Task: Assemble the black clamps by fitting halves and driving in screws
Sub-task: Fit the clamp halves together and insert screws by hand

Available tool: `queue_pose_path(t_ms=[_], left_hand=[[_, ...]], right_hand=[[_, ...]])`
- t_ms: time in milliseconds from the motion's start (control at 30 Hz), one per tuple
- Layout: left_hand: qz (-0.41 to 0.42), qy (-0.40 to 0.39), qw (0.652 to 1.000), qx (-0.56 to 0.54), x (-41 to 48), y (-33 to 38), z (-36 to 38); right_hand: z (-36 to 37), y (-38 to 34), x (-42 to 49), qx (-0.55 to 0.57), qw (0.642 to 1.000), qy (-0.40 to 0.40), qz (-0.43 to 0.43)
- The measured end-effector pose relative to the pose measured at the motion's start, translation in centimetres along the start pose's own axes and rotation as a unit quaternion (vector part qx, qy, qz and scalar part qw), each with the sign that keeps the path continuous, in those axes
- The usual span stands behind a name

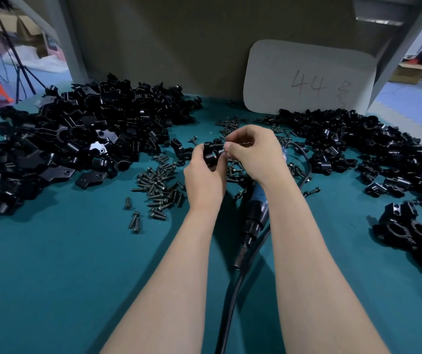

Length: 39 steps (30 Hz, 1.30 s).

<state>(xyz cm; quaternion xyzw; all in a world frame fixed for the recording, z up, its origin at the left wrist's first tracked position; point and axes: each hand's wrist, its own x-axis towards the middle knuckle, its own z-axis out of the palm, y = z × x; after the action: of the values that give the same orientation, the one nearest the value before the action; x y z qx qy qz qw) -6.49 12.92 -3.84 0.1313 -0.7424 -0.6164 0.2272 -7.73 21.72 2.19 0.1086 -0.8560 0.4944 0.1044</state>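
Grips the clamp [211, 153] with curled fingers of the left hand [203, 180], raised above mid-table [64, 264] for access. Pinches something small, probably a screw, against its side with right hand [256, 154] fingers. Keeps the screwdriver [256, 210] lying between the forearms, ready for driving.

Bright, lit softly from above. Soft shadows on teal cloth tabletop [77, 277], white glints on glossy black plastic clamp halves [97, 146]. Bent, blurred toward edges.
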Motion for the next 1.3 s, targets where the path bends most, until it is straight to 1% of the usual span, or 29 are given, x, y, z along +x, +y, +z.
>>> queue_pose_path(t_ms=[300, 400, 533, 633, 733, 967, 1133, 1300], left_hand=[[0.010, -0.001, 1.000, 0.001, -0.1, -0.2, 0.1], [0.020, 0.000, 0.999, 0.028, -0.2, -0.2, 0.1], [0.047, 0.025, 0.995, 0.088, -0.2, 0.0, -0.1], [0.044, 0.031, 0.993, 0.108, -0.3, 0.1, -0.2], [0.046, 0.032, 0.992, 0.113, -0.5, 0.2, -0.1], [0.036, 0.050, 0.990, 0.128, -0.3, 0.1, -0.2], [0.032, 0.060, 0.990, 0.124, -0.1, -0.2, 0.1], [0.047, 0.061, 0.989, 0.125, -0.4, -0.4, 0.3]], right_hand=[[0.4, 0.2, 0.2, -0.044, 0.999, 0.011, -0.016], [0.8, 0.2, 0.1, -0.058, 0.998, 0.012, -0.025], [0.9, 0.0, 0.2, -0.069, 0.997, 0.013, -0.028], [1.1, -0.2, 0.1, -0.087, 0.996, -0.005, -0.027], [1.2, -0.1, 0.1, -0.107, 0.994, -0.001, -0.034], [2.5, 0.3, 0.2, -0.109, 0.994, 0.003, -0.010], [2.4, 0.7, 0.3, -0.075, 0.997, 0.004, 0.012], [2.3, 0.8, 0.3, -0.119, 0.992, 0.011, 0.036]])
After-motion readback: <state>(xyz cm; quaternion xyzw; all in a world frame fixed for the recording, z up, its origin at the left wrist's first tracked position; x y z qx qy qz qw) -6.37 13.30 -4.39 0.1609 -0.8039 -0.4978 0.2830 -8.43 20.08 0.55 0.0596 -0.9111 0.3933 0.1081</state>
